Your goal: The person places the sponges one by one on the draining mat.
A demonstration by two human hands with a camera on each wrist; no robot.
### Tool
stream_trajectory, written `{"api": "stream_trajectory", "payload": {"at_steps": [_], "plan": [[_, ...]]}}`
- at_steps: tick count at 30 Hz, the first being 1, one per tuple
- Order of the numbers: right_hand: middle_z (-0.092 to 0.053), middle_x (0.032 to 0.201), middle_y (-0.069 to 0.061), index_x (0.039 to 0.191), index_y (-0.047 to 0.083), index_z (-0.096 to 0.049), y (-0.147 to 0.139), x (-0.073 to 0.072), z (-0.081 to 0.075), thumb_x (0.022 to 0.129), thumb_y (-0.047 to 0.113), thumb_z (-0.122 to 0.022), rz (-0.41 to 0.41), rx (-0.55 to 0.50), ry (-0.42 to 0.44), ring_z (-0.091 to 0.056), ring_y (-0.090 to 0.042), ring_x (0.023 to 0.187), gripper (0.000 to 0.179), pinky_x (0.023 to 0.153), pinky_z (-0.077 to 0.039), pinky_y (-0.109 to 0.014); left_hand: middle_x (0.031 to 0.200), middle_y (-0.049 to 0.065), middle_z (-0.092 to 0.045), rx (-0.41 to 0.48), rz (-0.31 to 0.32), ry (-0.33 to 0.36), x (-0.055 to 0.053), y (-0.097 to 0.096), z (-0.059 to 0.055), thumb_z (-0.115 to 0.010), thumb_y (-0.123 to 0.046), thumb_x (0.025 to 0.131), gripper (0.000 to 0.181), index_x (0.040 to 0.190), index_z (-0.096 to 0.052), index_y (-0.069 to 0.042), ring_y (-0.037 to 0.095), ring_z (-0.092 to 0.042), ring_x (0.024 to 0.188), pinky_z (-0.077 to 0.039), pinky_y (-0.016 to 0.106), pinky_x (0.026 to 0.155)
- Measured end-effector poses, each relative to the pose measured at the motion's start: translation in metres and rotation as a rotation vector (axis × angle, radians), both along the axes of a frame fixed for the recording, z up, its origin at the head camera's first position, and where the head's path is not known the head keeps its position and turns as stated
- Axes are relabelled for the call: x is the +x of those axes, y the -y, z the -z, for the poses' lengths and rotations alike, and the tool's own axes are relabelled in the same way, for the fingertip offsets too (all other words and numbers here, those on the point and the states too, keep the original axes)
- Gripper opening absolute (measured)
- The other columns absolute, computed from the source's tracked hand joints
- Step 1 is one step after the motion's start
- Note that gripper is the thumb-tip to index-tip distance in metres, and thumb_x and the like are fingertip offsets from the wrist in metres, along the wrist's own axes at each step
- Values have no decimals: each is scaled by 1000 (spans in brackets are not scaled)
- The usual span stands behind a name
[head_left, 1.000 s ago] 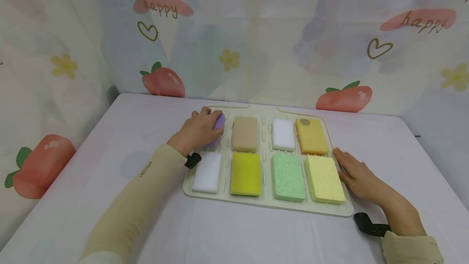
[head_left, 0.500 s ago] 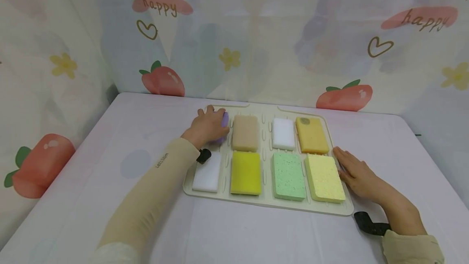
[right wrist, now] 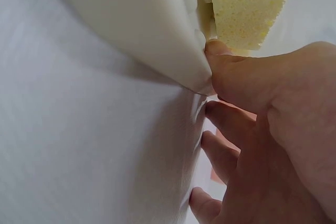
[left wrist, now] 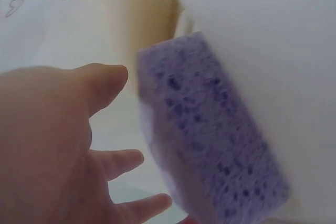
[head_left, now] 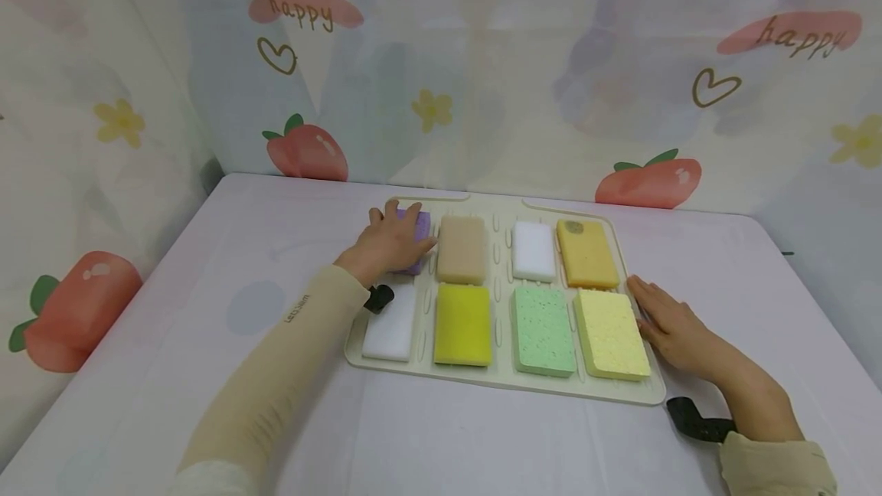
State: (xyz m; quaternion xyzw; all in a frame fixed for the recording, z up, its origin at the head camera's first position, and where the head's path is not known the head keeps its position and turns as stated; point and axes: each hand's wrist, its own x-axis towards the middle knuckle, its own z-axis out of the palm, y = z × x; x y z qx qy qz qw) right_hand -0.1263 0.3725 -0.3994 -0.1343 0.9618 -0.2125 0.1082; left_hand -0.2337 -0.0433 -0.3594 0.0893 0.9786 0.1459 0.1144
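Observation:
A purple porous sponge (head_left: 423, 228) lies in the back left spot of the cream tray (head_left: 475, 377). My left hand (head_left: 389, 239) reaches over it with fingers spread. In the left wrist view the thumb and two fingers stand apart from the sponge's side. At the tray's right edge, my right hand (head_left: 678, 331) rests beside a pale yellow sponge (head_left: 611, 335). The right wrist view has its thumb (right wrist: 241, 77) against the tray's rim, with the other fingertips touching the white tabletop.
Also on the tray are a tan block (head_left: 462, 249), a bright yellow sponge (head_left: 462, 325), a green sponge (head_left: 543, 330), an orange-yellow sponge (head_left: 588, 255) and white blocks at the front left and back right. A printed cloth (head_left: 482, 60) hangs behind the table.
My left hand has moved right along the tray with the purple sponge, then let go and spread its fingers. The sponge now lies flat. My right hand has stayed in place.

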Motion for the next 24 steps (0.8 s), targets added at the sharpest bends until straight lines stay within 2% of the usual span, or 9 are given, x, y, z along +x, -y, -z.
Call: {"api": "stream_trajectory", "payload": {"at_steps": [4, 10, 17, 20, 24], "plan": [[-17, 155, -40, 155, -7, -11, 0, 0, 0, 104, 17, -46, -3, -4, -1, -12, -63, 141, 66, 103, -5, -84, 161, 22, -15, 25, 13, -51, 4, 5, -3, -47, -50, 101, 72, 159, -20, -18, 48, -23, 144, -38, 54, 113], [-17, 155, -40, 155, -8, -11, -2, 0, -1, 105, 17, -45, -6, -5, 2, -11, -63, 141, 65, 103, -4, -84, 161, 23, -18, 77, 60, -126, 20, 12, -5, -50, -45, 102, 72, 159, -21, -14, 48, -22, 145, -30, 55, 118], [-17, 155, -40, 155, -7, -11, -2, 1, 0, 105, 17, -45, -6, -7, 3, -11, -63, 141, 66, 103, -4, -84, 164, 20, -14, 219, 72, -167, 42, 22, -2, -51, -44, 101, 72, 159, -19, -15, 42, -11, 150, -25, 56, 121], [-17, 155, -40, 155, -7, -12, -3, 1, 0, 104, 17, -46, -10, -10, -4, -12, -63, 141, 66, 103, -5, -84, 164, 18, -13, 248, 82, -180, 49, 27, 0, -53, -43, 101, 73, 159, -20, -16, 40, -10, 150, -24, 57, 121], [-17, 154, -40, 155, -7, -11, -5, 0, 0, 105, 16, -45, -13, -17, -12, -11, -63, 141, 65, 103, -4, -84, 164, 18, -13, 257, 95, -205, 53, 30, -2, -54, -45, 100, 74, 159, -20, -17, 41, -10, 150, -21, 58, 122]]}}
